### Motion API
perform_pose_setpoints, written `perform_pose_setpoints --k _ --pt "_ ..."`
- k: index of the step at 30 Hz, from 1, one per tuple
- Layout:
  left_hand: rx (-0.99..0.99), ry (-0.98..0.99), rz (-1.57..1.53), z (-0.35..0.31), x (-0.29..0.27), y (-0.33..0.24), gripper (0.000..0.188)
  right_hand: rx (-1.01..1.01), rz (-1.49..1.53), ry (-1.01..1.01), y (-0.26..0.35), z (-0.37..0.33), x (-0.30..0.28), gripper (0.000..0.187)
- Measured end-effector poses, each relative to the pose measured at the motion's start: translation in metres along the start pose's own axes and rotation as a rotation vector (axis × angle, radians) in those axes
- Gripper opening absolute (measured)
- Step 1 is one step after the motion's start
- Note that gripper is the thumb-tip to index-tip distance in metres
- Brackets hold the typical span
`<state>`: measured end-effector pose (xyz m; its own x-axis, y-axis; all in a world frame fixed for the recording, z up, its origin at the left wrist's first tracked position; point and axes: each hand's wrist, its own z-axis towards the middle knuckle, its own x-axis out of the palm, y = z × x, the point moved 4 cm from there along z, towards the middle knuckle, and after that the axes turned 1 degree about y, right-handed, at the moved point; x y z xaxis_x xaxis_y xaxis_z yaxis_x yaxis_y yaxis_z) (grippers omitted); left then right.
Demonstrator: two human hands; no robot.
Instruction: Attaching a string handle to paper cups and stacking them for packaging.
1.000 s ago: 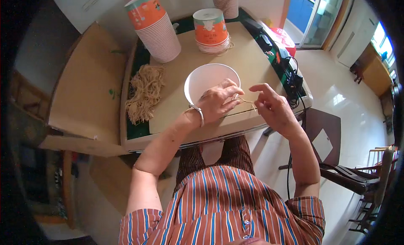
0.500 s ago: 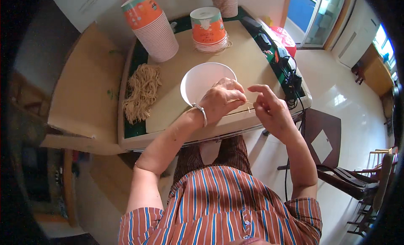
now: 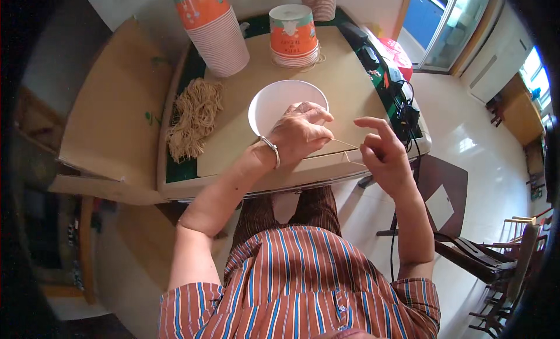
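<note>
My left hand [image 3: 303, 129], with a silvery bangle at the wrist, pinches a thin beige string [image 3: 346, 143] between thumb and fingertips. It lies across the near right rim of a white paper bucket [image 3: 268, 103], whose open mouth is toward me. From those fingertips the string runs tautly to my right hand [image 3: 385, 155]. There the lower fingers are curled round it while the index finger is bent and raised. A slack bit of the string hangs between the hands near the table's front edge. Left of the bucket lies a bundle of beige strings [image 3: 193, 120].
Behind the bucket stand a tall leaning stack of orange-and-white paper buckets [image 3: 219, 41], a shorter upside-down stack [image 3: 294, 39] and another stack [image 3: 319, 5]. Black cables [image 3: 405, 111] lie along the right table edge. A cardboard box [image 3: 111, 117] adjoins the left side; a dark chair [image 3: 440, 193] stands right.
My hands have moved apart: the right a little to the right, the left slightly left. A longer stretch of string now shows between them. The view has shifted slightly.
</note>
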<state>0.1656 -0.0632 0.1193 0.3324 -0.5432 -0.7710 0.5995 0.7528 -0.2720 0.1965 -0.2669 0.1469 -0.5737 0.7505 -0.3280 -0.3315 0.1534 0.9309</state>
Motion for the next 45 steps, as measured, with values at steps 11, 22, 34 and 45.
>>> perform_pose_setpoints --k 11,22,34,45 --pt "-0.254 0.284 0.235 -0.003 0.002 -0.006 0.016 0.023 0.076 -0.137 0.004 -0.005 0.000 0.039" --pt "-0.237 0.133 0.039 -0.013 -0.003 -0.007 0.042 -0.032 0.021 -0.158 0.016 -0.001 0.008 0.037" --pt "-0.358 0.092 -0.022 -0.008 -0.007 0.007 0.010 -0.049 0.054 -0.137 0.015 0.003 0.008 0.036" --pt "-0.240 0.204 -0.011 0.009 -0.009 0.013 0.014 -0.079 0.117 -0.112 0.013 0.004 0.001 0.035"
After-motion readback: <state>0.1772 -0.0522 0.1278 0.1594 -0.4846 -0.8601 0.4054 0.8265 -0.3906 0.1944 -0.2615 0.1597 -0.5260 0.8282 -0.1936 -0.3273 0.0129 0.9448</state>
